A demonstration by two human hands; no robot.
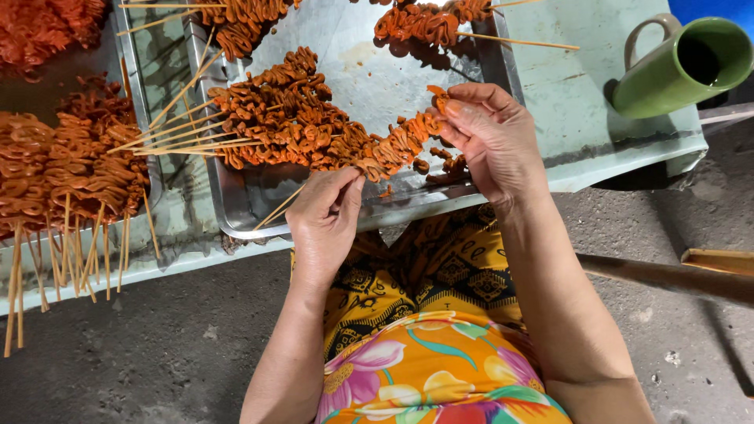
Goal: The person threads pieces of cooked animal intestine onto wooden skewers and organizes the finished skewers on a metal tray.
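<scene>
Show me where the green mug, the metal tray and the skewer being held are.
green mug (667, 74), head view, on its outer side wall
metal tray (353, 59), head view, on its bare floor
skewer (397, 148), head view, on the threaded orange meat

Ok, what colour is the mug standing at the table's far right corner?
The glazed ceramic mug is green with a dark inside, clearest in the head view.

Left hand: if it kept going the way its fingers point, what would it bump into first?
The left hand points up and away, pinching a skewer of orange ruffled pieces. Going straight on, it would probably meet those pieces first, then the metal tray beneath. Depth is hard to judge.
</scene>
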